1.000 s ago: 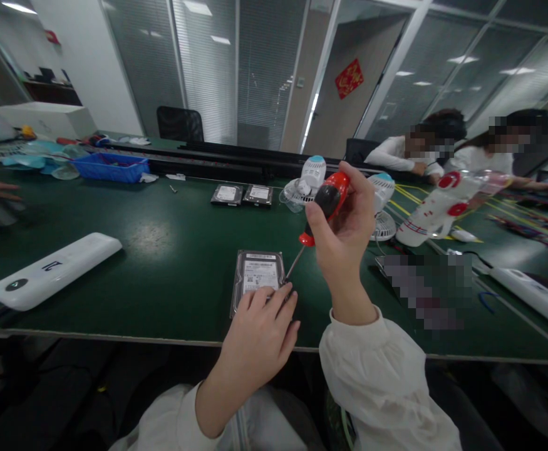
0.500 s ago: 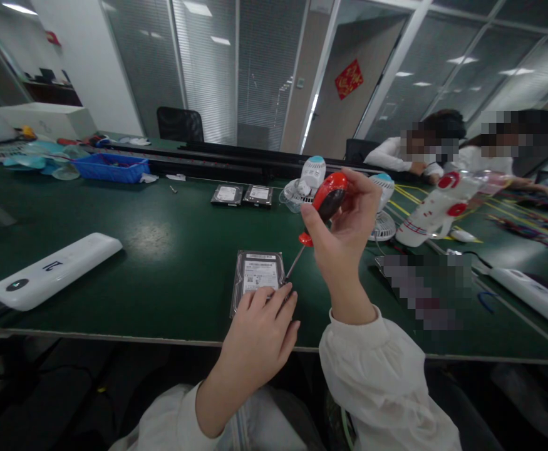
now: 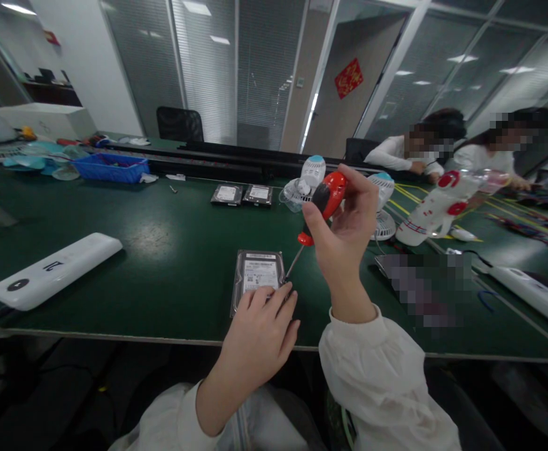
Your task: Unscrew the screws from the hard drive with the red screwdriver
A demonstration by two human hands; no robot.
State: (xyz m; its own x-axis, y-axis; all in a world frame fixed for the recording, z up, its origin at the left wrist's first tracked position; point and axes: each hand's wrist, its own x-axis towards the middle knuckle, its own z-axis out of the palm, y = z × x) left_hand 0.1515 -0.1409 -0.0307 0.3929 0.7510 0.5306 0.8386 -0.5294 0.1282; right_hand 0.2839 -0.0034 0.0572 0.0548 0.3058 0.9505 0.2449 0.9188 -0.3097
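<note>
Right hand: the right hand (image 3: 344, 235) is up off the table (image 3: 170, 250), fingers and thumb wrapped tight round the handle of the screwdriver (image 3: 326, 197).
Screwdriver: red-and-black grip high and to the right, thin shaft slanting down to the left; the tip sits at the near right corner of the hard drive (image 3: 258, 274), just beside the left fingertips.
Left hand: the left hand (image 3: 259, 332) is palm down, fingers loosely spread and curved, tips resting on the near end of the hard drive; it grips nothing.
Hard drive: lying flat, label up, in the middle of the green table, near its near edge.
Far side: two more drives (image 3: 242, 195) side by side, with small white fans (image 3: 314, 170) just to their right.
Left: a long white device (image 3: 52, 270) near the table edge; a blue tray (image 3: 111, 166) far back.
Right: a white-and-red gadget (image 3: 436, 212) lying tilted; two co-workers (image 3: 409, 156) in white sleeves at the far right.
</note>
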